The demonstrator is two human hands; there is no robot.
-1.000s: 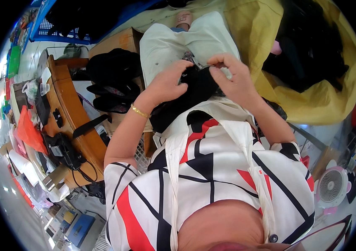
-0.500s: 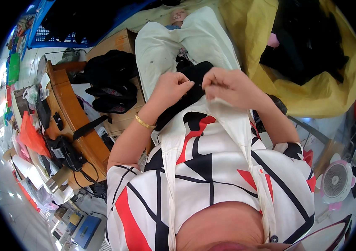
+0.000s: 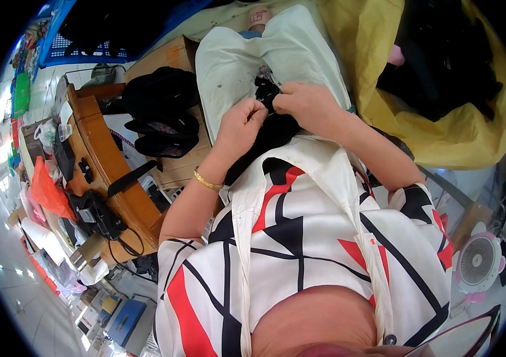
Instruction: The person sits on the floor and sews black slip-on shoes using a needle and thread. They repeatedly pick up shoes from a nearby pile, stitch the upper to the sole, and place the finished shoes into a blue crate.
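A piece of black cloth [image 3: 278,130] lies bunched across my lap, over the white apron [image 3: 223,65]. My left hand [image 3: 242,126], with a gold bracelet at the wrist, is closed on the left side of this cloth, its fingers curled in. Close by on the right, my right hand [image 3: 312,106] pinches the cloth's upper part between thumb and fingers. A small gap separates the two hands, and the fingertips partly hide what they grip. Above them, a crumpled black bit with a patterned patch [image 3: 265,74] rests between my thighs.
Black items with patterned linings [image 3: 164,113] are piled on a cardboard box [image 3: 176,56] at left, beside a wooden table [image 3: 107,172]. A yellow sack [image 3: 443,146] of black pieces stands at right. A blue crate [image 3: 80,56] sits far left, a white fan [image 3: 479,259] lower right.
My right hand has moved left and away from me, and now grips the black cloth. My left hand has shifted slightly left and away from me, its fingers curled tighter.
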